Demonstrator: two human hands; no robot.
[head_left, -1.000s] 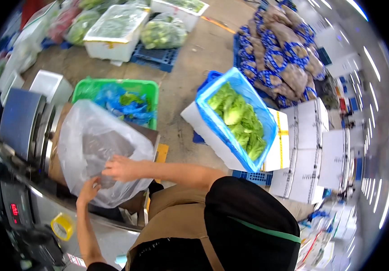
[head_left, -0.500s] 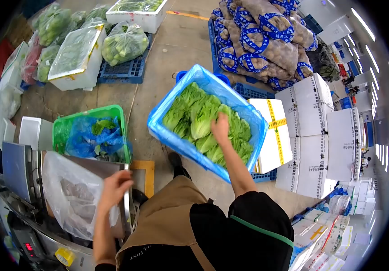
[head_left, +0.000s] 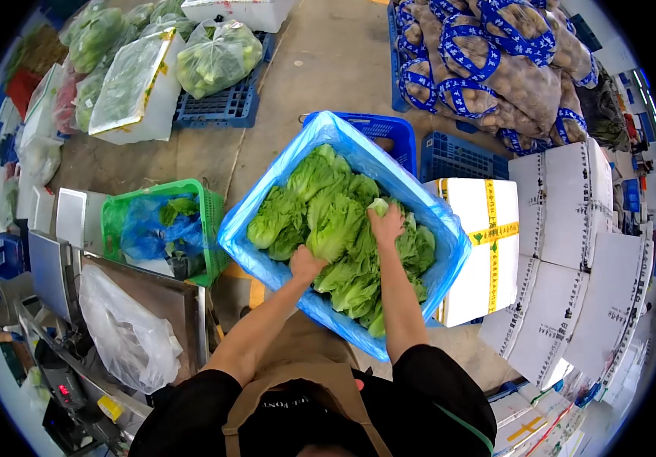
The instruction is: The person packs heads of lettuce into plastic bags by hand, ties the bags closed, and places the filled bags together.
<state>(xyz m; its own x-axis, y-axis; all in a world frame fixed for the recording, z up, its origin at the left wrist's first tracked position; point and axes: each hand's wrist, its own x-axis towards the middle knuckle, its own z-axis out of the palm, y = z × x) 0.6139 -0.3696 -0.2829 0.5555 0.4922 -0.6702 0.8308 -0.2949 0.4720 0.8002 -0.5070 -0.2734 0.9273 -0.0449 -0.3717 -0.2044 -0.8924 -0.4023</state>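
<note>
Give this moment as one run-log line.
left hand: on lettuce; right hand: on lettuce; lettuce: in blue-lined box; plastic bag: untouched

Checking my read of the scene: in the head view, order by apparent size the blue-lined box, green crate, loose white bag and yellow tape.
1. Blue-lined box
2. Green crate and loose white bag: too alike to rank
3. Yellow tape

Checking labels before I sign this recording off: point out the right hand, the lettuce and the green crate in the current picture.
Right hand [head_left: 387,224]: head view, back of the hand.
Lettuce [head_left: 333,222]: head view, leaves near the middle of the pile.
Green crate [head_left: 211,232]: head view, wall nearest the lettuce.
</note>
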